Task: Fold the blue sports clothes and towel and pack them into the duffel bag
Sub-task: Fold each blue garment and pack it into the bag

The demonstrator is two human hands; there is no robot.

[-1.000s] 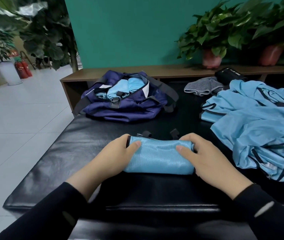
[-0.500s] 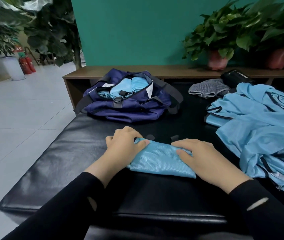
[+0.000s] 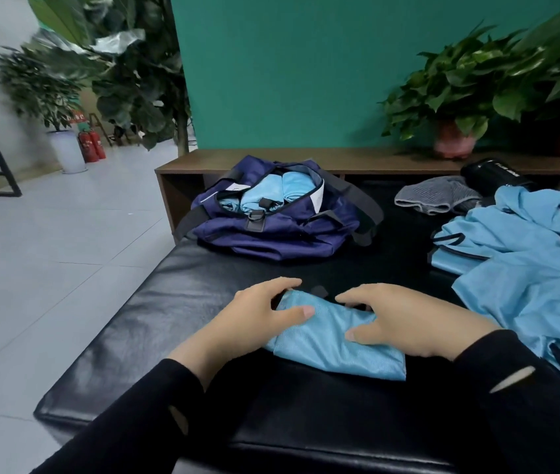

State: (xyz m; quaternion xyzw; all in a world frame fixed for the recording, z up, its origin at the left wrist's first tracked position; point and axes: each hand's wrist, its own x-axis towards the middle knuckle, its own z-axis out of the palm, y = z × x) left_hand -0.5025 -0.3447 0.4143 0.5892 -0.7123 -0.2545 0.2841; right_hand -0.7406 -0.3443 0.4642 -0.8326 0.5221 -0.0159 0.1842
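Centrally, a black padded tabletop [image 3: 176,302] is set on grey floor tiles [image 3: 66,268], before a teal wall [image 3: 288,70]. A folded blue garment [image 3: 333,340] is grasped at its left end by the left hand [image 3: 254,319] and at its right by the right hand [image 3: 408,319], each grip curled around the cloth. Farther back, a navy duffel bag [image 3: 282,230] is seen open, with blue rolls inside. Loose blue clothes [image 3: 528,268] are heaped at right. Potted plants [image 3: 453,97] are ranged on a wooden shelf [image 3: 357,160].
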